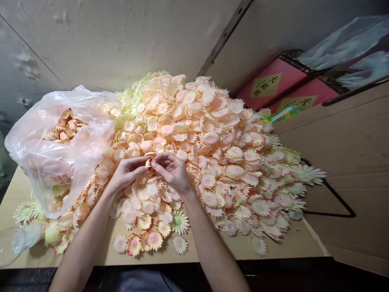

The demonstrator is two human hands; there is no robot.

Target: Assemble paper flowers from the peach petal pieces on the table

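Observation:
A big heap of pale pink and cream artificial flower heads (212,142) covers a tan table (279,245). Both my hands meet above the middle of the heap. My left hand (126,172) and my right hand (172,170) pinch one small yellowish flower piece (148,163) between their fingertips. Both hands have their fingers closed on it. Flat pink, yellow and green flower heads (152,233) lie spread near the table's front edge, between my forearms.
A clear plastic bag (60,146) holding more flower pieces sits at the left on the table. A clear cup (13,243) lies at the front left corner. Red boxes (273,87) and cardboard (349,146) stand at the right. A wall rises behind the heap.

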